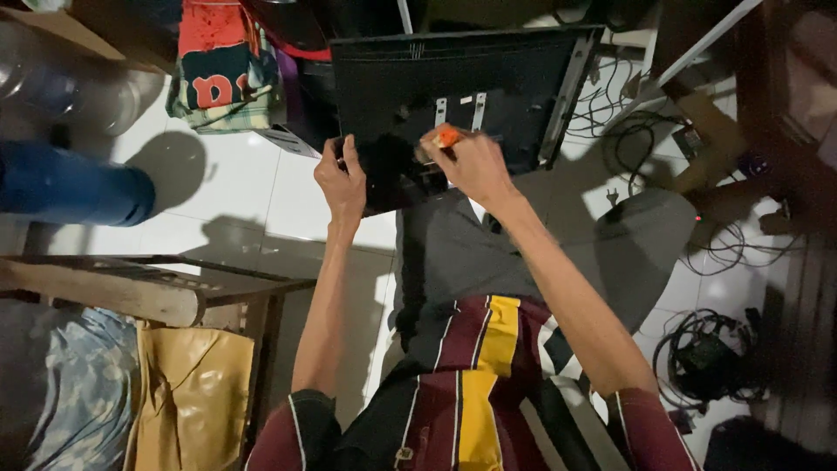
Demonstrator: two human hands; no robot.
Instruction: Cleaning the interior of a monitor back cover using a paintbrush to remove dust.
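Note:
A black flat-screen panel (488, 78) lies back side up on the white tiled floor, with two metal brackets (459, 110) near its middle. My left hand (342, 181) grips the panel's near left edge. My right hand (471, 161) is closed around a screwdriver with an orange handle (446, 135), held over the panel just below the brackets. The screwdriver's tip is hidden by my fingers. My knee in grey trousers sits under the panel's near edge.
Tangled cables (711, 353) and a plug lie on the floor at the right. A blue cylinder (74, 185) and a clear bottle lie at the left, folded cloth (222, 74) behind. A wooden frame (157, 283) with bags stands at the near left.

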